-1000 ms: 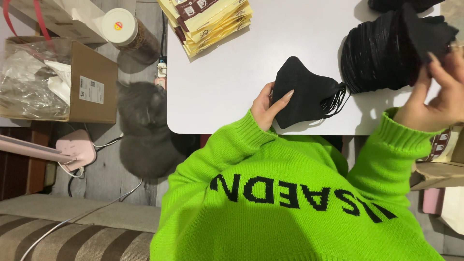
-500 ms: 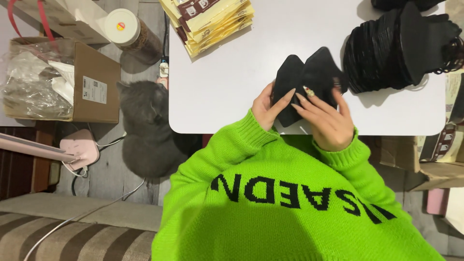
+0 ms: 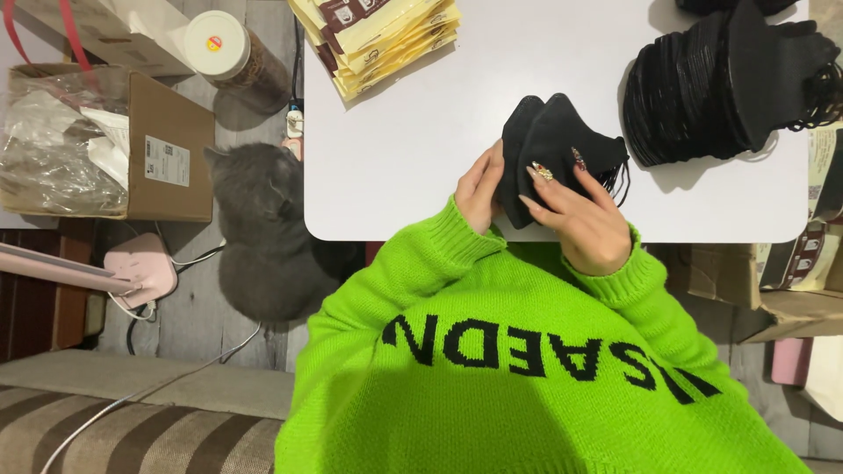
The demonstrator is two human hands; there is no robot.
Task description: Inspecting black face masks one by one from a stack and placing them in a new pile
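Both hands hold a small stack of black face masks [image 3: 555, 139] at the near edge of the white table [image 3: 413, 149]. My left hand [image 3: 479, 189] grips the stack's left side from below. Over the top mask lies my right hand [image 3: 581, 215], its decorated fingernails pressing on the fabric. The ear loops hang out on the stack's right side. Both arms wear bright green knitted sleeves.
A large fanned pile of black masks [image 3: 702, 88] lies at the table's far right. Beige and brown packets [image 3: 378, 35] are stacked at the far edge. A grey cat [image 3: 259, 237] sits on the floor left of the table, near a cardboard box [image 3: 97, 140] and a white-lidded jar [image 3: 233, 53].
My right hand came from the large pile at the right to the small stack, bringing one more black mask onto it. My left hand stayed in place holding the stack.
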